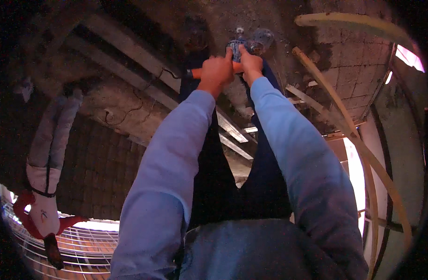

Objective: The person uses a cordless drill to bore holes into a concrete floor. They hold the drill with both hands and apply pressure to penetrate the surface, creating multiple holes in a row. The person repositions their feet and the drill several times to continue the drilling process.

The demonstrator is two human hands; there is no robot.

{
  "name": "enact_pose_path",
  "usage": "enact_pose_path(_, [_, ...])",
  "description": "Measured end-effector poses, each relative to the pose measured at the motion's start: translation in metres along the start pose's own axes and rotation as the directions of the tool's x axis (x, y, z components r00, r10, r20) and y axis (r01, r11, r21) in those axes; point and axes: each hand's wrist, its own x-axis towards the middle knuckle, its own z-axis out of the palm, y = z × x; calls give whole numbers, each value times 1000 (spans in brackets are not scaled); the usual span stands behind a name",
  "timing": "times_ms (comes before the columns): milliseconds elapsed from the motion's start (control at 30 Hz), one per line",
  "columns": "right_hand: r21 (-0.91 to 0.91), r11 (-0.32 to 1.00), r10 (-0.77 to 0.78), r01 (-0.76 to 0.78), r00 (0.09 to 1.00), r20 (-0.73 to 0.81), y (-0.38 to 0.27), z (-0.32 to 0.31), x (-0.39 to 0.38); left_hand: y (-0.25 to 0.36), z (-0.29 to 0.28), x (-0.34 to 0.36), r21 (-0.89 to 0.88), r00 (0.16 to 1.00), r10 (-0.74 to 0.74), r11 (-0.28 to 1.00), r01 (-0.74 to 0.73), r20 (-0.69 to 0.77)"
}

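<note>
From my end: the left hand [216, 73] and right hand [252, 64] are close together, upper centre of frame, both wrapped round an orange-bodied power tool with a grey head [238, 68]. Thumbs point up at the head; can't tell if it's running.

Main risk I see: head catches and kicks, thumbs slip toward the working end. A dusty grey rounded shape [262, 39], probably a shoe, sits just right of the head, so a swerve could hit it. A thin black cord [170, 73] loops left; a tug might snag it on the long grey metal bars [125, 49], upper left.

Tool position: body runs sideways through both grips, orange end poking out left, head beyond the thumbs toward the top edge. Contact with the brown dusty floor [218, 16]: can't tell.
</note>
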Motion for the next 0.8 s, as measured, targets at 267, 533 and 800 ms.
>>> enact_pose_path(267, [-223, 974, -59, 38, 994, -90, -2, 0, -6, 2, -3, -1, -17, 999, -32, 999, 33, 34])
enact_pose_path(533, [-111, 994, -21, 18, 1000, -22, -3, -4, -12, 1, 0, -2, -13, 999, 3, 1000, -3, 35])
enact_pose_path(800, [-83, 995, 50, -49, 999, 10, -4, -2, -7, 2, -10, -3, 12, 998, 32, 999, -33, 48])
